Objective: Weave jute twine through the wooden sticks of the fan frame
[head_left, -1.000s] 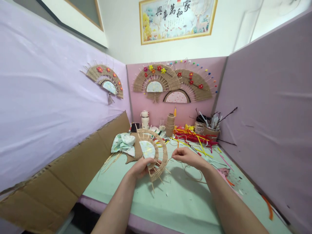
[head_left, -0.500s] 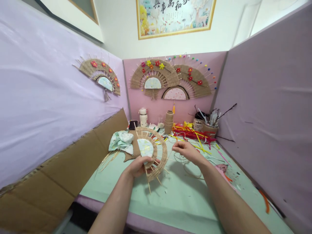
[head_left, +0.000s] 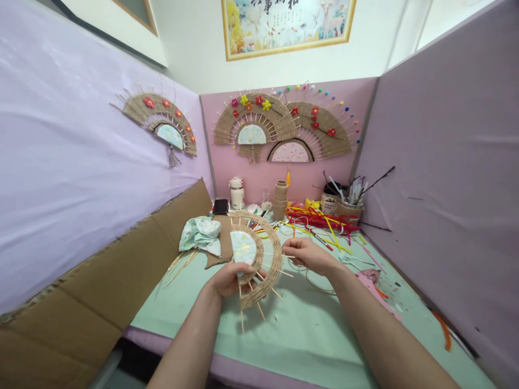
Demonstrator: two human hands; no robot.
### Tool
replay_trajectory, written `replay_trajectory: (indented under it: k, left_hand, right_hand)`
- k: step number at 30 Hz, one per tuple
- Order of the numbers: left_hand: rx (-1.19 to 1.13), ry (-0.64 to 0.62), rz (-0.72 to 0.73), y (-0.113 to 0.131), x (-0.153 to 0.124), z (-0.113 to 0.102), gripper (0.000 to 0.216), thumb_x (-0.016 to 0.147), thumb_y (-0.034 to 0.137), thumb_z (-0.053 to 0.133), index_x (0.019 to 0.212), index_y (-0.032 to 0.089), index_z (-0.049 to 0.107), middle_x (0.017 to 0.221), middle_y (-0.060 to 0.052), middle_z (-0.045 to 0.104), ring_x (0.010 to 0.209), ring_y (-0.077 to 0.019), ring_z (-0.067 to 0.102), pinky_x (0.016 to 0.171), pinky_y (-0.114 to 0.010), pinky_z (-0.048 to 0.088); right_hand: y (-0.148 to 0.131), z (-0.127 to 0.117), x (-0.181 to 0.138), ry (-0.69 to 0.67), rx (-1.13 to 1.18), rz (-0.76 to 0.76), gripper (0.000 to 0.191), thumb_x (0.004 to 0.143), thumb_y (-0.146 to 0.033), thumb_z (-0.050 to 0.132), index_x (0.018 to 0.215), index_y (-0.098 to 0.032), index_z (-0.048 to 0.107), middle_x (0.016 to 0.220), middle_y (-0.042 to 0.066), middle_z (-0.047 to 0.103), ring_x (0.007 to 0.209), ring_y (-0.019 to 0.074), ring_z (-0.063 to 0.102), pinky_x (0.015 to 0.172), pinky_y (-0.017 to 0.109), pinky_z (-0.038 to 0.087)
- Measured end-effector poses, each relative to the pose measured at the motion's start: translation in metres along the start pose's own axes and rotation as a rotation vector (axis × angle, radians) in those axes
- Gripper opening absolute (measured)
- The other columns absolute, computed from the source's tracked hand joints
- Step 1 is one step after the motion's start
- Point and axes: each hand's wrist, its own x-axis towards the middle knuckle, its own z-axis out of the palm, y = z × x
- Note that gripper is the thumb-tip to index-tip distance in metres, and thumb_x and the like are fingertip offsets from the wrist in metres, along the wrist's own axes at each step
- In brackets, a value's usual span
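"Desk (head_left: 284, 337) below, fan (head_left: 258, 251) held tilted just over its middle!"

"Heavy?"

"Light, I'd judge. The woven band (head_left: 277, 254) looks springy, could bend if squeezed."

"So where to hold?"

"The cloth-faced hub (head_left: 244, 247), stiffest part by my guess! And there's the left hand (head_left: 232, 278) pinching its lower end, thumb in front."

"The sticks (head_left: 286, 274)?"

"Thin, poking past the band; they might snap. Poor handle!"

"Right hand (head_left: 306, 254)?"

"Fingers pressed together at the band's outer edge, seemingly on cord (head_left: 320, 290): soft, slack, looped on the desk."
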Motion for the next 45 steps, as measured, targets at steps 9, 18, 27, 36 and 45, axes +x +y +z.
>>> replay_trajectory:
  k: [9, 18, 27, 36, 45]
  left_hand:
    - [0.082, -0.047, -0.02, 0.0, -0.003, 0.001, 0.032, 0.061, 0.032, 0.061, 0.079, 0.007, 0.07, 0.063, -0.011, 0.066, 0.055, -0.0218, 0.062, 0.047, -0.027, 0.042]
    - [0.144, -0.003, -0.043, 0.0, -0.005, 0.004, 0.027, 0.058, 0.028, 0.062, 0.073, 0.008, 0.072, 0.074, -0.012, 0.069, 0.052, -0.0136, 0.056, 0.044, -0.022, 0.037]
    - [0.164, 0.059, -0.093, 0.003, -0.005, 0.006, 0.027, 0.057, 0.028, 0.062, 0.074, 0.009, 0.071, 0.076, -0.011, 0.069, 0.053, -0.0148, 0.058, 0.042, -0.022, 0.04]
    - [0.188, -0.065, -0.082, -0.002, -0.005, 0.006, 0.024, 0.054, 0.023, 0.062, 0.072, 0.009, 0.07, 0.071, -0.011, 0.07, 0.048, -0.0148, 0.059, 0.035, -0.019, 0.035]
    - [0.173, -0.102, -0.062, -0.006, -0.006, -0.002, 0.024, 0.052, 0.026, 0.063, 0.068, 0.009, 0.07, 0.069, -0.012, 0.069, 0.047, -0.0154, 0.058, 0.036, -0.02, 0.037]
  right_hand:
    - [-0.006, -0.007, -0.003, 0.016, 0.114, 0.002, 0.033, 0.064, -0.039, 0.072, 0.079, -0.017, 0.054, 0.053, -0.008, 0.037, 0.043, 0.0039, 0.026, 0.044, 0.021, 0.017]
    - [-0.012, -0.014, -0.007, 0.059, 0.292, 0.023, 0.036, 0.06, -0.036, 0.077, 0.082, -0.016, 0.055, 0.062, -0.004, 0.05, 0.047, 0.0031, 0.032, 0.044, 0.019, 0.019]
    - [-0.017, -0.021, -0.01, 0.144, 0.253, -0.068, 0.035, 0.058, -0.028, 0.078, 0.084, -0.018, 0.058, 0.068, -0.002, 0.054, 0.054, 0.0059, 0.041, 0.047, 0.021, 0.026]
    - [-0.017, -0.016, -0.006, 0.355, -0.061, -0.25, 0.021, 0.065, -0.033, 0.069, 0.077, -0.018, 0.06, 0.067, -0.002, 0.056, 0.054, 0.0075, 0.04, 0.05, 0.022, 0.029]
    - [-0.012, -0.006, -0.003, 0.222, 0.003, -0.14, 0.018, 0.065, -0.03, 0.068, 0.075, -0.018, 0.06, 0.061, -0.005, 0.052, 0.047, 0.0056, 0.034, 0.047, 0.022, 0.026]
